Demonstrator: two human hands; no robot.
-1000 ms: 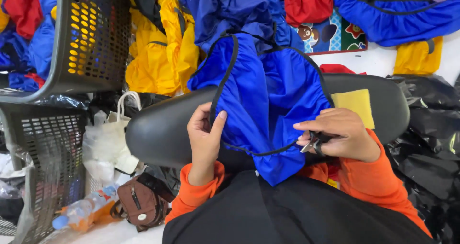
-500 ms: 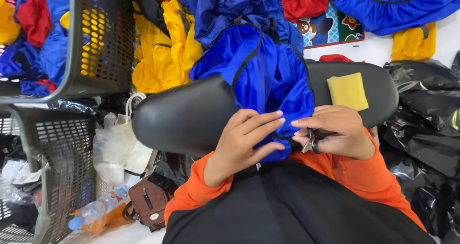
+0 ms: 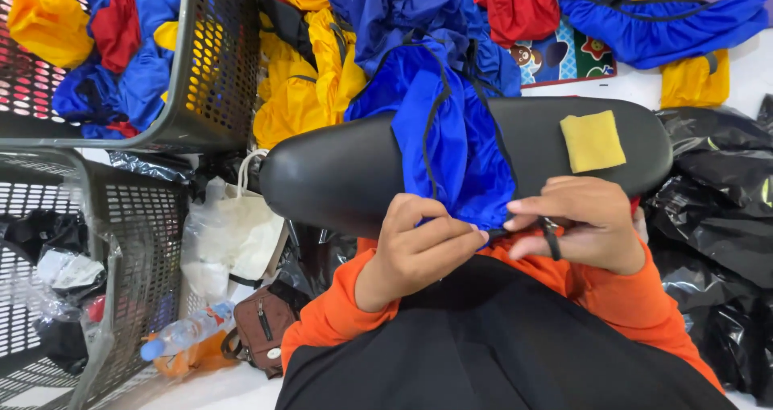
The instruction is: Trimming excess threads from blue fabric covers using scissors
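A cluttered sewing floor, seen from above.

A black padded board [image 3: 338,172] is laid across the middle. Two grey mesh baskets [image 3: 217,72] are stood at left, heaps of yellow, blue and red cloth [image 3: 314,80] are piled behind, black plastic bags [image 3: 717,217] at right, a white floor [image 3: 201,390] below.

The right hand [image 3: 584,225] covers most of the small dark tool [image 3: 551,237], so its kind is unclear. The blue garment's [image 3: 451,136] near edge disappears under both hands.
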